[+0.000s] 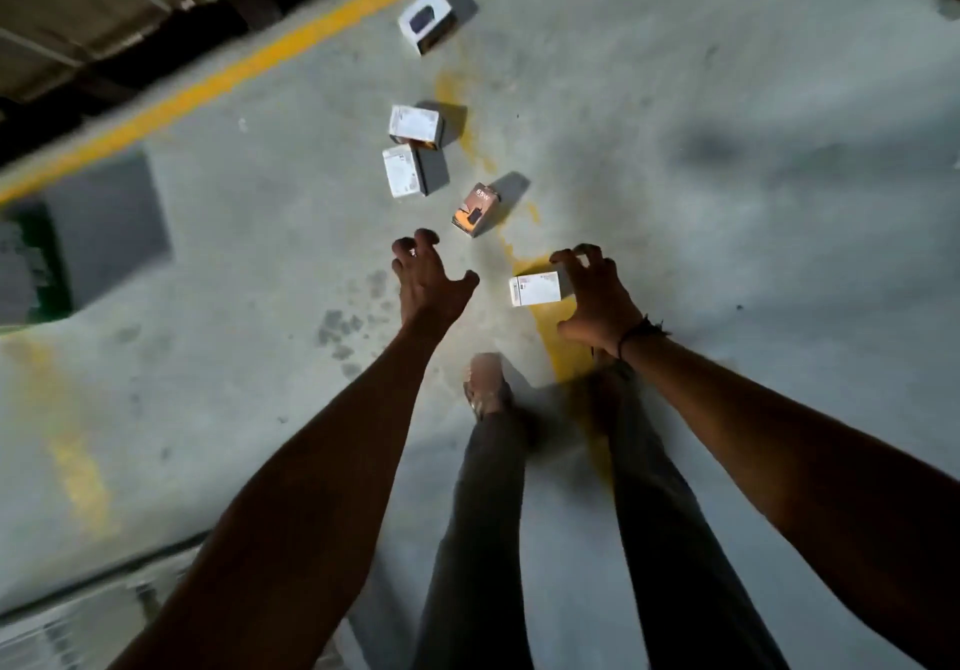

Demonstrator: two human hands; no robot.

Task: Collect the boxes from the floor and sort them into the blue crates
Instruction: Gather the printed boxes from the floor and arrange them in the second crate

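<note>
Legs (pixel 483 539) over floor | left hand (pixel 428 280) spread, empty | right hand (pixel 597 300) — fingers curled at white box (pixel 535 289)

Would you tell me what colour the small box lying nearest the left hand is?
Coppery orange-brown box with pale print, seen in the head view, just beyond the left hand.

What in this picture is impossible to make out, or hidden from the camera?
Head view only:
- Print on the white box beside the right hand: too small and blurred.
- Whether that hand touches it yet: unclear.
- Blue crates: none recognisable; the grey shape at the left edge is blurred and cut off.
- Feet: one smeared by motion, one hidden behind the right wrist.
</note>
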